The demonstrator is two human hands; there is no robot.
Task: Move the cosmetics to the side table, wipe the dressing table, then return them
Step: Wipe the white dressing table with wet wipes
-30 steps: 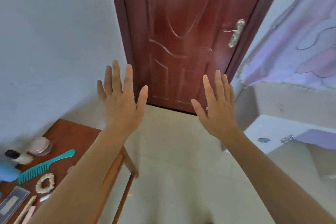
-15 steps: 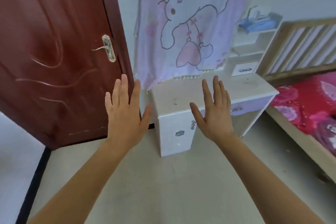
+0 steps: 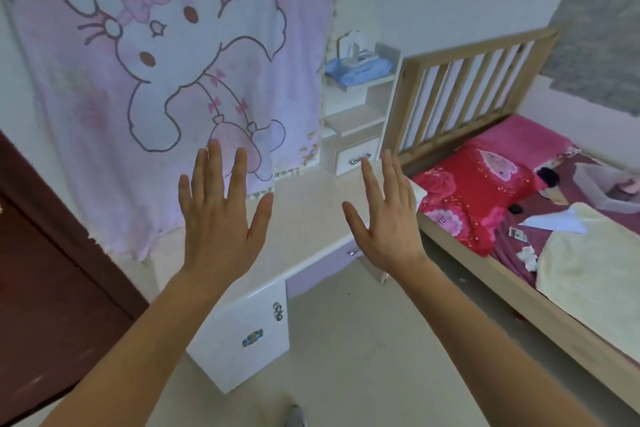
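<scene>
**Hand state.** Both hands are raised in front of the camera, backs toward the viewer, and hold nothing. The left hand (image 3: 221, 229) has straight fingers spread wide. The right hand (image 3: 388, 222) has straight fingers set closer together, thumb out.

**Desk position.** The white desk (image 3: 304, 218) stands directly behind the hands, its top visible between them. A pink cartoon blanket (image 3: 173, 62) hangs over its rear left. A shelf unit (image 3: 356, 114) stands at its rear right, with a blue wipes pack (image 3: 360, 68) on the upper shelf and a small drawer (image 3: 353, 159) at the base.

**Surroundings.** A wooden bed (image 3: 485, 191) with red bedding is just beside the desk on the right. A dark red door (image 3: 52, 288) is at the left.
</scene>
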